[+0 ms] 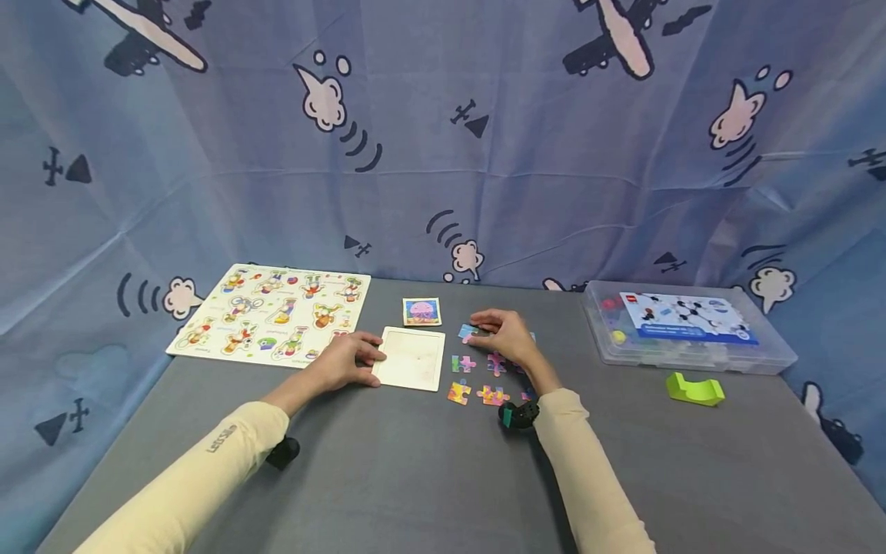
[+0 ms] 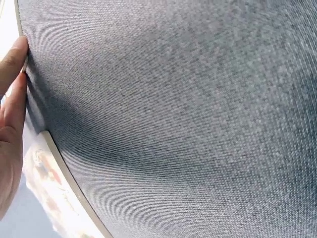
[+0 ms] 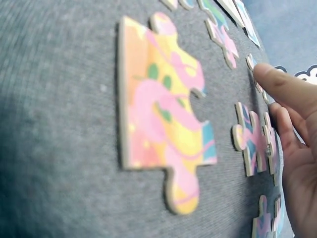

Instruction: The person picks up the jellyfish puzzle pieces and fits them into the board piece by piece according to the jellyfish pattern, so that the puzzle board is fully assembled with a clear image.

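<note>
A blue-purple fabric curtain (image 1: 408, 185) stood as the wall behind the worktop (image 1: 374, 485), its folds and creases showing. Cartoon planes (image 1: 626, 38), pale puffs of cloud (image 1: 324, 101) and dark curved lines patterned it. The worktop wore a grey, finely ribbed covering, and the light across it was soft, with faint shadows.

The head camera looks forward and down from above, far enough back to take in the tabletop (image 1: 388, 477) and the airplane-print curtain (image 1: 388, 215). The left wrist camera faces the tabletop at close range, the left hand (image 2: 11, 134) at its edge. The right wrist camera looks low across jigsaw pieces (image 3: 163, 109), one looming large. Head and left wrist views share the left hand; head and right wrist views, the pieces and right hand (image 3: 302, 144).
</note>
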The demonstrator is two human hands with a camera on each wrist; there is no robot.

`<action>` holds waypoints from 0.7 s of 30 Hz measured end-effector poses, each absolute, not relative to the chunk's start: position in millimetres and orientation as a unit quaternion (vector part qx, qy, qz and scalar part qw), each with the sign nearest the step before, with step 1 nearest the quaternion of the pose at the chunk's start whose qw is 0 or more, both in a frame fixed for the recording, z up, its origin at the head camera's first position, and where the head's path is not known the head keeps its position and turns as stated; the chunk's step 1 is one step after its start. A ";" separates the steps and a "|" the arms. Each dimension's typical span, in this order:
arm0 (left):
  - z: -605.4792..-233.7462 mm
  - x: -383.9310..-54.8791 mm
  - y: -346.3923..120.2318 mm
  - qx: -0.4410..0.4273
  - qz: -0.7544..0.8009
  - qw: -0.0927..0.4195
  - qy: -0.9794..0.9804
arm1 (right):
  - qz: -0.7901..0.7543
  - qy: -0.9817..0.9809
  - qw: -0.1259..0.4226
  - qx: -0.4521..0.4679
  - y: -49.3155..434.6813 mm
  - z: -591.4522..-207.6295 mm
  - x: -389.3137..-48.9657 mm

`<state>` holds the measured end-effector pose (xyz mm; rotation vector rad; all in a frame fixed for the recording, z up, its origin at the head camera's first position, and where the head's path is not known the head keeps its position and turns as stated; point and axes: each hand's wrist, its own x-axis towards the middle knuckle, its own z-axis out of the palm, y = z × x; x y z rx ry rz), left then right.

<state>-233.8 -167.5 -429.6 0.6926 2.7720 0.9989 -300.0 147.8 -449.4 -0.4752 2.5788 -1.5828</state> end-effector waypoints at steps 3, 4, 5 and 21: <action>-429.2 -234.2 -165.8 0.227 0.324 0.053 0.917 | -0.488 0.858 0.027 -0.158 147.3 -449.6 -300.8; -429.2 -234.2 -165.3 0.226 0.324 0.051 0.917 | -0.477 0.864 0.022 -0.159 147.4 -450.0 -300.9; -429.4 -233.9 -164.7 0.225 0.324 0.051 0.918 | -0.470 0.868 0.019 -0.158 147.3 -450.2 -300.5; -429.0 -233.2 -164.0 0.230 0.326 0.050 0.916 | -0.441 0.883 0.002 -0.161 147.0 -445.4 -296.9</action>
